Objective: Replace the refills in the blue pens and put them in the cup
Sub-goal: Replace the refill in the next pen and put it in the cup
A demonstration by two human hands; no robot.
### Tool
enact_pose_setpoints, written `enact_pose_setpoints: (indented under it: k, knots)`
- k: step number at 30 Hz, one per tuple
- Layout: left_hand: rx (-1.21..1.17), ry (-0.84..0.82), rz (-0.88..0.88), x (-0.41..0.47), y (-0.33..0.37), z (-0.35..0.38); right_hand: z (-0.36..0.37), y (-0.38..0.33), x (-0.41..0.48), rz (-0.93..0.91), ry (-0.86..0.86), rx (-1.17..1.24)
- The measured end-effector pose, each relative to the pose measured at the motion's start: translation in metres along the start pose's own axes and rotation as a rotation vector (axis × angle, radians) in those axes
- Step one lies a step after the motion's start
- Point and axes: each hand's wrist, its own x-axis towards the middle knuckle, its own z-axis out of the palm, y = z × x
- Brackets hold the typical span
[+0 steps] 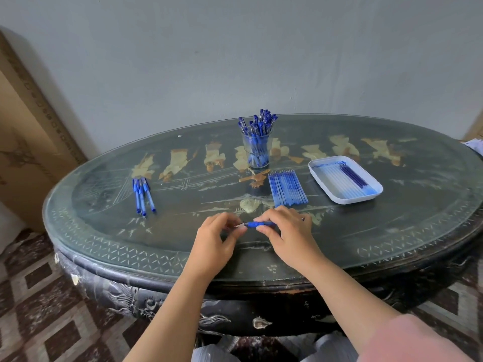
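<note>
Looking like a room in a home rather than a workshop or an office. Sitting at an ornate oval table [130, 246], glass-topped, painted with pale robed figures and carved in relief below its near edge. Backing onto a plain grey-blue wall [235, 61] along the table's far edge. Showing a brown-and-cream patterned floor [39, 296] below the left edge, with a tall cardboard box [26, 139] standing against the wall beyond it. Serving as a makeshift desk, a clear cup [257, 152] of pens [258, 124] standing near the far edge.
</note>
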Motion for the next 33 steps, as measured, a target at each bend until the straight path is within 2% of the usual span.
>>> enact_pose_setpoints:
  k: [5, 7, 10, 16, 24, 26, 31, 33]
  knots:
    - [-0.079, -0.013, -0.104, 0.001, 0.006, -0.002, 0.000, 0.001, 0.000, 0.011, 0.002, 0.007]
    - [-0.109, -0.017, -0.095, 0.000, 0.003, -0.003, 0.000, 0.001, 0.000, 0.015, 0.002, 0.011]
    - [-0.071, 0.022, -0.074, 0.001, 0.002, -0.003, 0.001, 0.000, 0.000, 0.009, -0.009, 0.000]
    - [-0.035, 0.055, -0.163, 0.000, 0.005, -0.004, 0.000, 0.001, 0.000, 0.030, 0.004, 0.016]
    - [-0.164, 0.260, -0.363, 0.000, 0.012, -0.015, -0.001, 0.002, 0.000, 0.052, 0.015, 0.010]
    - [-0.053, 0.172, -0.347, 0.005, 0.010, -0.022, -0.001, 0.002, 0.000, 0.051, 0.017, 0.006]
    - [0.297, -0.214, -0.295, 0.019, 0.012, -0.035, -0.002, 0.002, 0.000, 0.049, 0.008, -0.006]
    - [0.364, -0.295, -0.305, 0.024, 0.016, -0.035, -0.002, 0.001, 0.000, 0.049, 0.003, -0.010]
